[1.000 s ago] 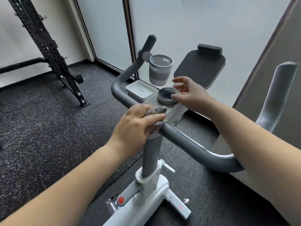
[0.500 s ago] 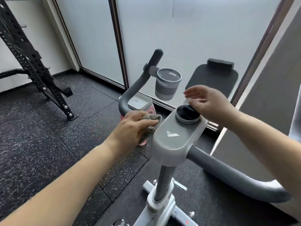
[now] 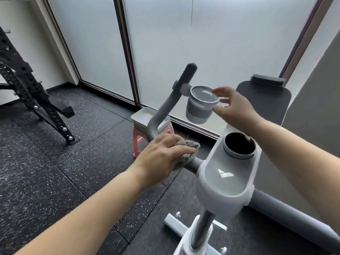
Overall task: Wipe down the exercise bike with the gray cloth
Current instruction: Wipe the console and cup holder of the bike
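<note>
The exercise bike's white console (image 3: pixel 225 183) with a round dark knob (image 3: pixel 239 146) stands in front of me on a grey post. My left hand (image 3: pixel 161 155) presses the gray cloth (image 3: pixel 189 146) around the grey left handlebar (image 3: pixel 165 107), just left of the console. My right hand (image 3: pixel 233 109) hovers with fingers spread at the rim of the grey cup holder (image 3: pixel 200 105) clipped to that handlebar, holding nothing. The right handlebar (image 3: pixel 287 212) runs off to the lower right.
A black padded tablet rest (image 3: pixel 265 100) stands behind the cup holder. A white tray (image 3: pixel 141 116) on a pink stool (image 3: pixel 138 142) sits beyond the handlebar. A black perforated rack (image 3: pixel 29 85) stands at left on the speckled rubber floor. Frosted glass panels close the back.
My left hand slid the cloth from the console's left side out along the left handlebar. My right hand left the console knob and rose to the cup holder. The view shifted left.
</note>
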The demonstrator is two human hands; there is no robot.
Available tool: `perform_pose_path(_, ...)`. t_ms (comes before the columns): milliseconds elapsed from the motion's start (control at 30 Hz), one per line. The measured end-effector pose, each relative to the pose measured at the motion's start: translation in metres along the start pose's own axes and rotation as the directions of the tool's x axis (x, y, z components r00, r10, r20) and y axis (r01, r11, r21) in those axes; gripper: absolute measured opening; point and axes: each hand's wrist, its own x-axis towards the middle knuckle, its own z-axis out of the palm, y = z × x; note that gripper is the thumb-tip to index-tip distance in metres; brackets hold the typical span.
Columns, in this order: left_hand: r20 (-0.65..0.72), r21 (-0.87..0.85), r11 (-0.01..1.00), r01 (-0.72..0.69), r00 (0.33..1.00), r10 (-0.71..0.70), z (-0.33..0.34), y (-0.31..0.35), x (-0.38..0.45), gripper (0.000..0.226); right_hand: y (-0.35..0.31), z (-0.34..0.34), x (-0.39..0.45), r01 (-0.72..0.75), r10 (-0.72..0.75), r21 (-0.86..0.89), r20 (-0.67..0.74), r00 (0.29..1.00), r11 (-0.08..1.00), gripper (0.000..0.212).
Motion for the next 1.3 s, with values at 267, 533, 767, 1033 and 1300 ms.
perform_pose_path(267, -0.016, 0.047, 0.988, 0.145, 0.989, -0.144, -0.029, -0.043, 0.020, 0.028, 0.017, 0.013, 0.059, 0.044, -0.008, -0.225, 0.157, 0.988, 0.973, 0.089)
perform_pose_path(533, 0.014, 0.038, 0.996, 0.085, 0.996, -0.086, -0.030, -0.075, 0.011, 0.034, 0.026, 0.019, 0.102, 0.121, 0.003, -0.315, 0.367, 0.930, 0.941, 0.103)
perform_pose_path(767, -0.243, -0.233, 0.885, 0.404, 0.857, -0.455, -0.036, -0.069, 0.104, 0.038, 0.031, 0.013, 0.109, 0.118, -0.013, -0.240, 0.398, 0.917, 0.964, 0.098)
perform_pose_path(1033, -0.069, 0.169, 0.848, 0.503, 0.864, -0.499, -0.005, -0.063, 0.106, 0.060, 0.033, 0.015, 0.108, 0.137, -0.045, -0.216, 0.384, 0.922, 0.967, 0.099)
perform_pose_path(1300, -0.063, 0.075, 0.888, 0.454, 0.890, -0.451, -0.030, -0.055, 0.111, 0.051, 0.033, 0.012, 0.110, 0.106, -0.024, -0.178, 0.411, 0.911, 0.978, 0.103)
